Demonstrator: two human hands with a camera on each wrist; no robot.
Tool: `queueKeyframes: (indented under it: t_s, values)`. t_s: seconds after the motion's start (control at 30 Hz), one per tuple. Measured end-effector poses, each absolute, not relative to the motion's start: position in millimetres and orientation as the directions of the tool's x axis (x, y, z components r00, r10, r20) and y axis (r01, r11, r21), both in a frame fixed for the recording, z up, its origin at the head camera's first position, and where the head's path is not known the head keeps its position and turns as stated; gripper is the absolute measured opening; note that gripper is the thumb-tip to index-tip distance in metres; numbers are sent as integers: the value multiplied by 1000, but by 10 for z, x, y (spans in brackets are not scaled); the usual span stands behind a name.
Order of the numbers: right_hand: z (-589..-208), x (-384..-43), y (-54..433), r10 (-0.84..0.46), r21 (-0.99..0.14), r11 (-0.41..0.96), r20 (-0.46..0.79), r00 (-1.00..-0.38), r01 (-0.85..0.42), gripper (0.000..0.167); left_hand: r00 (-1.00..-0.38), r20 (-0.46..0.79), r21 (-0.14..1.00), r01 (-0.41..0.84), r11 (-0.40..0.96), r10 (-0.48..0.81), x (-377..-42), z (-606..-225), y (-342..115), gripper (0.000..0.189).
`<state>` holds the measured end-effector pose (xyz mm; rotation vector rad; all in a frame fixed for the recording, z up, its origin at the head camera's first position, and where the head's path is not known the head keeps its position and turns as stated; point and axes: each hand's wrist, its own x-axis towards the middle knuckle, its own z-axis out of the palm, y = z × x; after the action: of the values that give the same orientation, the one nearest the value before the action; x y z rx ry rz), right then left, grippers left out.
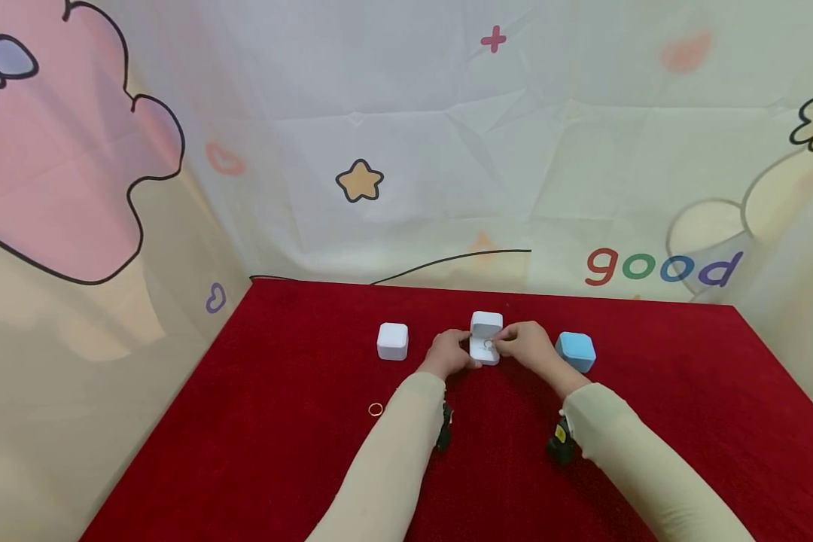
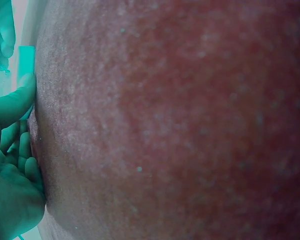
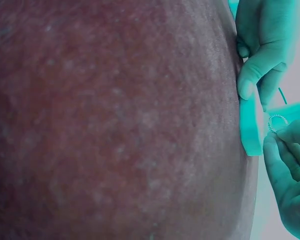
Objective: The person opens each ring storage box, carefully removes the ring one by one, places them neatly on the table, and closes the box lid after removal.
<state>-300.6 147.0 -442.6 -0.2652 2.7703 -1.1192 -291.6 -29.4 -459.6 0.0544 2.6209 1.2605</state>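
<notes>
An opened white ring box (image 1: 485, 325) stands on the red cloth, its lid raised at the back. My left hand (image 1: 449, 354) grips the base of the box from the left; in the right wrist view its thumb (image 3: 247, 87) presses on the box's front wall. From the right side, my right hand (image 1: 527, 348) pinches a silvery ring (image 3: 277, 119) between thumb and fingertip, right at the box's insert. Whether the ring's lower edge sits in the slot is hidden by the fingers. A gold-coloured ring (image 1: 376, 409) lies on the cloth left of my left forearm.
A closed white box (image 1: 393, 342) stands to the left of my left hand. On the right, a closed light blue box (image 1: 576, 351) stands close beside my right hand and wrist. Behind the red-covered table (image 1: 298, 361) hangs a printed curtain (image 1: 406, 135).
</notes>
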Motion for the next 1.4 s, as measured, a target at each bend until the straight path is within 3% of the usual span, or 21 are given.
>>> queueKeyframes:
  t_s: [0.6,1.0,1.4]
  values:
    - [-4333,-2997,1472,-256,-713,690,-79,-963,-125,23,-972,-196,771,-71,632,130,-2888,-4565,-296,63]
    - [-4274,-2959,1465,-269,-735,670,-107,-957,-106,22,-972,-184,770,-49,636,147,-3041,-4738,-310,64]
    - [-4212,-2884,1459,-252,-761,646,-142,-957,-57,23,-972,-192,778,-67,625,135,-2906,-4585,-291,62]
